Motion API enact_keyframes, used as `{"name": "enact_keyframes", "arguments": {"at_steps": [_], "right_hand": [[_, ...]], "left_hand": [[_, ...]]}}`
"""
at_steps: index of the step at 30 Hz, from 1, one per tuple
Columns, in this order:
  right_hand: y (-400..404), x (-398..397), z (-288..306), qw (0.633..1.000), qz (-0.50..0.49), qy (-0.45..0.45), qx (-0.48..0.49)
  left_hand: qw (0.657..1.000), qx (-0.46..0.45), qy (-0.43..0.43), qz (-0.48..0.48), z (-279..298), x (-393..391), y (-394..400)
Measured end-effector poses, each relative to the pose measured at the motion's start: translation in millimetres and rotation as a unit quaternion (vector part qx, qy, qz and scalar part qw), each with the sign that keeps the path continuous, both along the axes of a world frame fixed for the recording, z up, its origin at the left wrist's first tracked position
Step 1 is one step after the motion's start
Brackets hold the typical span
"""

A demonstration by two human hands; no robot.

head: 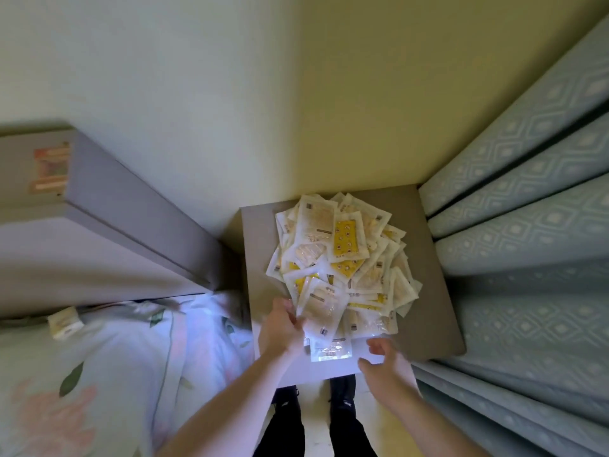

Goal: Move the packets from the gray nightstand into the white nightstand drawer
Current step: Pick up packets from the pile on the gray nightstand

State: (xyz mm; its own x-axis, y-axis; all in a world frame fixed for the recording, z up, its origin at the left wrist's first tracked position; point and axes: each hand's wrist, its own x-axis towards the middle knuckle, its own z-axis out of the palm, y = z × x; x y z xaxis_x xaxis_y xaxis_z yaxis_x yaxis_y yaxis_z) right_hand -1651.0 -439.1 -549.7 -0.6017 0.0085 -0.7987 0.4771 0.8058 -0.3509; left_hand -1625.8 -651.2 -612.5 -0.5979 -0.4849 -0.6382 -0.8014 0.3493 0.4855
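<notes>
Head view, the only one given, looks steeply down on a gray nightstand set between a bed on the person's left and a pale blue patterned curtain on the right. A heap of packets covers most of its matte top — flat, glossy sachets of clear and white film, some with yellow printed panels, overlapping at all angles and spilling toward the near edge.

The left hand sits at the near left flank of the heap, its fingers curled round the edge of a few sachets it grips there. The right hand hovers just off the near right corner, fingers spread and loosely bent, holding nothing. Between the two hands lies one clear packet, its long axis running roughly left to right across the front edge, on a white surface just below the gray top; whether that is the white nightstand's drawer cannot be told.

The heap lies ahead of both sets of fingers, away from the body, so any scoop would likely have to reach forward and draw back. The left hand is nearer and already engaged; the right looks placed to close in from the other side. Slick film on slick film suggests the pile will slide rather than lift as one — a judgement only. Almost all packets remain on the gray top.
</notes>
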Motion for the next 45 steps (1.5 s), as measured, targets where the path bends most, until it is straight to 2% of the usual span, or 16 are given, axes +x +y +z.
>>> {"name": "enact_keyframes", "arguments": {"at_steps": [6,13,15,20,25,28,33,37,42,45], "right_hand": [[-15.2,13.6,-20.4,0.999,-0.043,0.005,0.011],[-48.6,9.2,-51.2,0.994,-0.102,0.044,0.015],[-53.6,11.8,-60.1,0.991,-0.12,0.056,0.03],[-59.8,15.3,-72.4,0.988,-0.135,0.062,0.04],[-53.0,23.6,-74.0,0.987,-0.134,0.077,0.039],[-51.4,29.1,-72.4,0.984,-0.126,0.117,0.044],[-58.7,31.1,-76.2,0.983,-0.097,0.128,0.092],[-52.8,33.9,-81.9,0.988,-0.074,0.112,0.079],[-32.9,41.0,-78.1,0.976,-0.076,0.155,0.131],[-27.4,42.4,-79.9,0.981,-0.061,0.144,0.114]], "left_hand": [[0.997,0.013,0.072,0.024,12.9,27.0,-15.2],[0.988,-0.052,0.133,-0.054,26.9,59.8,-55.4],[0.985,-0.044,0.145,-0.081,28.7,63.6,-66.2],[0.993,0.037,0.09,-0.07,38.2,71.9,-83.6],[0.995,0.006,0.047,-0.091,43.4,74.6,-89.0],[0.995,0.019,0.058,-0.075,43.2,75.8,-90.2],[0.997,0.025,0.061,-0.049,41.7,79.5,-92.3],[0.997,0.011,0.058,-0.057,40.7,82.3,-95.5],[0.995,0.003,0.051,-0.085,43.0,83.0,-101.0],[0.994,-0.001,0.06,-0.093,46.5,81.9,-100.6]]}}
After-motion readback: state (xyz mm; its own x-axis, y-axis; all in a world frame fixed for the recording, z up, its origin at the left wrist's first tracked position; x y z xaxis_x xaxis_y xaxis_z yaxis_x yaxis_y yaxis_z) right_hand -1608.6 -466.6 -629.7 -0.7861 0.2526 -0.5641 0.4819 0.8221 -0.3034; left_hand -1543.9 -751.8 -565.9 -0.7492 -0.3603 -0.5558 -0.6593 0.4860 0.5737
